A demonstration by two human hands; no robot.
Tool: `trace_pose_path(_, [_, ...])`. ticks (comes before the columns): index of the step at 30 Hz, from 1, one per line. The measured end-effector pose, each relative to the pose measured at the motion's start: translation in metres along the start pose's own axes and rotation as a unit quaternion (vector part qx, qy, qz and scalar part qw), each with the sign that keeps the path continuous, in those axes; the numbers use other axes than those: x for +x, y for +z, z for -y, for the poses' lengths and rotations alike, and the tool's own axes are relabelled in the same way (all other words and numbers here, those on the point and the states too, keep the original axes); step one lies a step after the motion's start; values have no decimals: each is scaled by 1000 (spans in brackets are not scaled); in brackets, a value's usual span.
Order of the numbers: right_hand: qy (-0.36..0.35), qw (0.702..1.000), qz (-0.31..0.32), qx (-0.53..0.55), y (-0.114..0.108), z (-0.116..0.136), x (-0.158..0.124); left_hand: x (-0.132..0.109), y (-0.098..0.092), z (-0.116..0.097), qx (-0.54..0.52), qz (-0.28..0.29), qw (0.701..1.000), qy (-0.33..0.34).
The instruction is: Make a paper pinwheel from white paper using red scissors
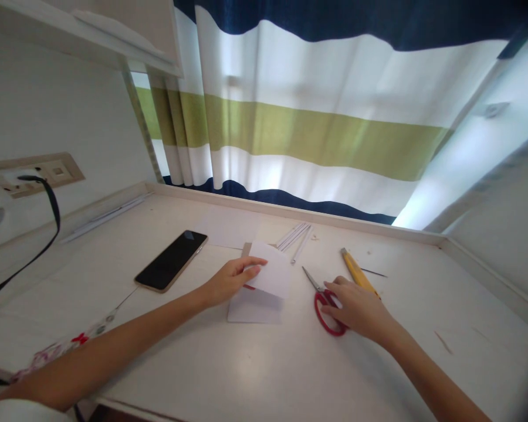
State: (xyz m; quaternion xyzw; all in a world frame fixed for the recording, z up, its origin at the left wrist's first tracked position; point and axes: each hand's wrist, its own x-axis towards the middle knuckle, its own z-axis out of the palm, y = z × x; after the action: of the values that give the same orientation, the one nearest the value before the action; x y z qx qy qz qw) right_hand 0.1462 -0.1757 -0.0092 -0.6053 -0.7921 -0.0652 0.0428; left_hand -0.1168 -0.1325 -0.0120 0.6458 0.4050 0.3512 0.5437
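A flat black phone (171, 261) with gold edges lies left of centre on the white desk (246, 375), the left hand (229, 281) pinches thin white paper (273, 272) mid-frame, and right of centre the right hand (363, 308) grips red-handled metal scissors (319, 288) near a long yellow cutter (356, 269).

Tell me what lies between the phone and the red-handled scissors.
In the head view, the left hand and the white paper at its fingertips lie between the phone and the scissors.
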Motion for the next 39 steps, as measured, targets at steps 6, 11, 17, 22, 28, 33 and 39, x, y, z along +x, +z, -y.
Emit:
trace_pose_path(6, [-162, 972, -168, 26, -63, 48, 21, 24, 11, -43, -30, 19, 997, 67])
trace_pose_path(11, [-135, 943, -304, 30, -74, 67, 32, 32, 6, -80, -80, 38, 993, 76])
trace_pose_path(17, [-89, 949, -296, 62, -70, 56, 36, 16, -10, -95, 349, -188, 889, 228])
trace_pose_path(22, [-69, 967, -201, 141, -69, 57, 38, 12, 9, -89, 522, -72, 784, 329])
trace_pose_path(28, [-55, 965, -184, 179, -66, 59, 39, 20, 19, -80, 569, -45, 747, 340])
trace_pose_path(33, [-36, 957, -185, 219, -69, 57, 37, 20, 18, -78, 642, -49, 672, 365])
trace_pose_path(39, [-2, 943, -159, 293, -75, 54, 35, 17, 17, -79, 654, -61, 647, 388])
